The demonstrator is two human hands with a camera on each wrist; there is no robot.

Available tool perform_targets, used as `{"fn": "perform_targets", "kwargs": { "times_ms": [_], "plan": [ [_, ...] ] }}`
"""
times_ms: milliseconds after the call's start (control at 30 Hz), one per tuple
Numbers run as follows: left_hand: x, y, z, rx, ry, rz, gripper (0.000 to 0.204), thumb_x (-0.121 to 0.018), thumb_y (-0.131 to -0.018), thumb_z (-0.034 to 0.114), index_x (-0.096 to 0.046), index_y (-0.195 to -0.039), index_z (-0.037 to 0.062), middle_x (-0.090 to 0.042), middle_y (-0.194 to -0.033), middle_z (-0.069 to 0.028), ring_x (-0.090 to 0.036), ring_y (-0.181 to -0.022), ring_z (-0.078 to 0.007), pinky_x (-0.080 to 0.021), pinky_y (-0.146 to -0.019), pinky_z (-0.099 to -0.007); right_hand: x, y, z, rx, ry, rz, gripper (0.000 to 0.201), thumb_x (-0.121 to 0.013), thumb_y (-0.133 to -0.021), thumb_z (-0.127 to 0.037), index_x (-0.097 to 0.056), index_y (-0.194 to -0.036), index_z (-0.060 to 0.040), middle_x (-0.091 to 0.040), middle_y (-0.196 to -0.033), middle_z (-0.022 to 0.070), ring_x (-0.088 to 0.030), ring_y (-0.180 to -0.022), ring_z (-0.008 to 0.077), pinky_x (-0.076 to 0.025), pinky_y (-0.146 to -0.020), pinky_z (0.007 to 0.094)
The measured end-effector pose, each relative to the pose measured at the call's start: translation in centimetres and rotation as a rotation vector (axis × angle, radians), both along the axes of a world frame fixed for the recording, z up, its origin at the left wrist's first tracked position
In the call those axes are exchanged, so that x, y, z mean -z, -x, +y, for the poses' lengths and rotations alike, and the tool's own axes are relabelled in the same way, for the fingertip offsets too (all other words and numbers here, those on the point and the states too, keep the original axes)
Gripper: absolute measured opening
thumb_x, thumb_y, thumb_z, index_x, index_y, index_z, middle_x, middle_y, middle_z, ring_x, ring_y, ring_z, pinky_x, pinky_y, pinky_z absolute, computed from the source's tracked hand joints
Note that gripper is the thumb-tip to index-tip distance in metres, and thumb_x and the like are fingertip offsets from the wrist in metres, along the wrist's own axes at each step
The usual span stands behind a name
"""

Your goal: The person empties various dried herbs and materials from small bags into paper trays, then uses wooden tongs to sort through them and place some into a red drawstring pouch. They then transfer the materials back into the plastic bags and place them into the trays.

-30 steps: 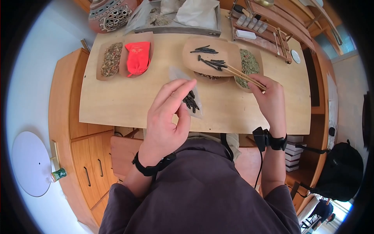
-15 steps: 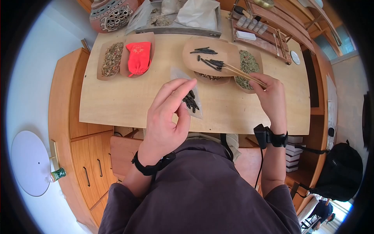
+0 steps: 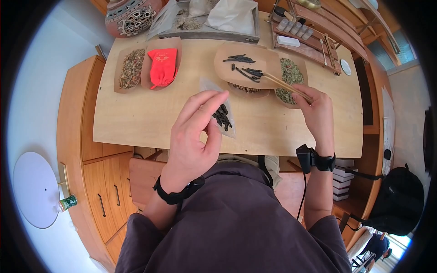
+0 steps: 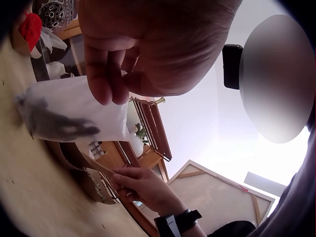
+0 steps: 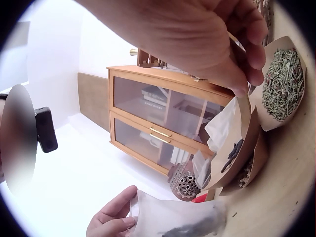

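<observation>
Mid-fill: left hand [image 3: 193, 134] pinches the small sachet [image 3: 221, 114] at frame center, right hand [image 3: 315, 113] grips chopsticks [image 3: 283, 85] over the dark sticks [image 3: 248, 73] upper middle, so probably nip one and carry it over.

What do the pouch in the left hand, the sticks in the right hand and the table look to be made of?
Pouch: thin translucent white mesh or paper, matte; dark pieces show through. Chopsticks: pale wood or bamboo, plain, seemingly unlacquered. Table: light wood with faint grain and a smooth, low-sheen finish.
</observation>
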State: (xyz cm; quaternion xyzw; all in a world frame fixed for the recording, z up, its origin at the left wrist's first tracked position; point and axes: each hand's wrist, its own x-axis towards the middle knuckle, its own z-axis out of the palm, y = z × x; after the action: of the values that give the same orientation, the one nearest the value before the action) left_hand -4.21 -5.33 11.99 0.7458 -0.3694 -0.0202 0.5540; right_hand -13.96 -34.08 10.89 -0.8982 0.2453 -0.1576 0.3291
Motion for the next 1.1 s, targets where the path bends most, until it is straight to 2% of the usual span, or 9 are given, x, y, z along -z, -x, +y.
{"fn": "perform_targets", "kwargs": {
  "times_ms": [100, 200, 300, 400, 500, 633, 733, 767, 1100],
  "plan": [
    [0.0, 0.0, 0.0, -0.001, -0.002, 0.000, 0.055, -0.052, -0.087, -0.016, -0.064, -0.138, -0.0006, -0.063, -0.131, -0.0139, -0.065, -0.093, -0.0197, -0.053, -0.072, -0.0286, 0.5, 0.2, 0.0, -0.028, -0.007, -0.024, 0.026, -0.075, -0.094, -0.008, -0.077, -0.118, 0.0019, -0.079, -0.092, 0.0152, -0.071, -0.081, 0.0133, -0.054, -0.075, 0.0286],
    [0.0, 0.0, 0.0, 0.000, -0.003, -0.002, 0.054, -0.052, -0.087, -0.016, -0.064, -0.138, -0.0006, -0.063, -0.131, -0.0138, -0.065, -0.093, -0.0195, -0.053, -0.072, -0.0287, 0.8, 0.3, -0.1, -0.030, 0.021, -0.018, 0.026, -0.075, -0.095, -0.008, -0.077, -0.118, 0.0016, -0.079, -0.093, 0.0166, -0.073, -0.084, 0.0138, -0.055, -0.076, 0.0289],
    [0.0, 0.0, 0.1, -0.002, -0.006, 0.009, 0.054, -0.052, -0.087, -0.016, -0.064, -0.138, -0.0005, -0.063, -0.131, -0.0137, -0.065, -0.092, -0.0195, -0.053, -0.072, -0.0287, -0.1, 0.6, 0.6, 0.029, -0.050, -0.023, 0.025, -0.075, -0.096, -0.008, -0.077, -0.118, 0.0030, -0.080, -0.095, 0.0136, -0.072, -0.085, 0.0128, -0.055, -0.077, 0.0283],
    [0.2, -0.1, 0.0, -0.005, -0.003, -0.009, 0.054, -0.052, -0.087, -0.016, -0.065, -0.138, -0.0005, -0.063, -0.130, -0.0138, -0.065, -0.091, -0.0192, -0.053, -0.071, -0.0286, -0.6, 1.5, 0.8, -0.013, -0.064, -0.154, 0.026, -0.076, -0.094, -0.009, -0.076, -0.116, 0.0049, -0.080, -0.093, 0.0169, -0.074, -0.081, 0.0181, -0.056, -0.075, 0.0304],
    [0.2, -0.1, -0.1, -0.002, 0.005, -0.001, 0.055, -0.052, -0.087, -0.016, -0.065, -0.138, -0.0004, -0.063, -0.130, -0.0140, -0.065, -0.089, -0.0190, -0.052, -0.071, -0.0285, -2.9, 3.2, 1.8, 0.038, -0.266, -0.129, 0.025, -0.077, -0.092, -0.006, -0.076, -0.114, 0.0075, -0.078, -0.089, 0.0102, -0.070, -0.080, 0.0112, -0.054, -0.073, 0.0265],
    [0.0, -0.1, -0.2, 0.001, -0.001, -0.007, 0.055, -0.052, -0.087, -0.016, -0.065, -0.138, -0.0004, -0.063, -0.130, -0.0141, -0.065, -0.087, -0.0186, -0.052, -0.071, -0.0285, -6.0, 6.1, 3.4, 0.009, -0.438, -0.117, 0.023, -0.079, -0.090, -0.002, -0.078, -0.111, 0.0070, -0.076, -0.086, 0.0050, -0.066, -0.076, 0.0075, -0.051, -0.070, 0.0229],
    [0.4, -0.2, -0.2, 0.005, -0.016, -0.019, 0.055, -0.054, -0.089, -0.015, -0.066, -0.139, 0.0021, -0.062, -0.136, -0.0130, -0.059, -0.078, -0.0099, -0.051, -0.070, -0.0237, -7.8, 8.1, 4.5, 0.002, -0.477, -0.055, 0.023, -0.080, -0.089, 0.001, -0.079, -0.111, 0.0057, -0.075, -0.084, 0.0048, -0.065, -0.073, 0.0070, -0.050, -0.069, 0.0220],
    [0.4, -0.2, -0.2, 0.006, -0.016, -0.015, 0.055, -0.054, -0.089, -0.015, -0.066, -0.139, 0.0021, -0.062, -0.136, -0.0130, -0.059, -0.078, -0.0098, -0.051, -0.070, -0.0237, -8.3, 8.6, 4.6, -0.002, -0.510, -0.027, 0.023, -0.080, -0.088, 0.002, -0.079, -0.111, 0.0058, -0.075, -0.084, 0.0049, -0.065, -0.073, 0.0070, -0.050, -0.068, 0.0217],
    [0.5, 0.3, -0.7, 0.029, -0.004, -0.022, 0.054, -0.054, -0.088, -0.015, -0.066, -0.139, 0.0018, -0.063, -0.136, -0.0130, -0.063, -0.087, -0.0125, -0.052, -0.072, -0.0242, -6.8, 7.7, 6.8, 0.002, -0.547, 0.027, 0.022, -0.080, -0.088, 0.001, -0.080, -0.110, 0.0041, -0.077, -0.084, 0.0058, -0.067, -0.076, 0.0064, -0.054, -0.069, 0.0220]
  ]
}}
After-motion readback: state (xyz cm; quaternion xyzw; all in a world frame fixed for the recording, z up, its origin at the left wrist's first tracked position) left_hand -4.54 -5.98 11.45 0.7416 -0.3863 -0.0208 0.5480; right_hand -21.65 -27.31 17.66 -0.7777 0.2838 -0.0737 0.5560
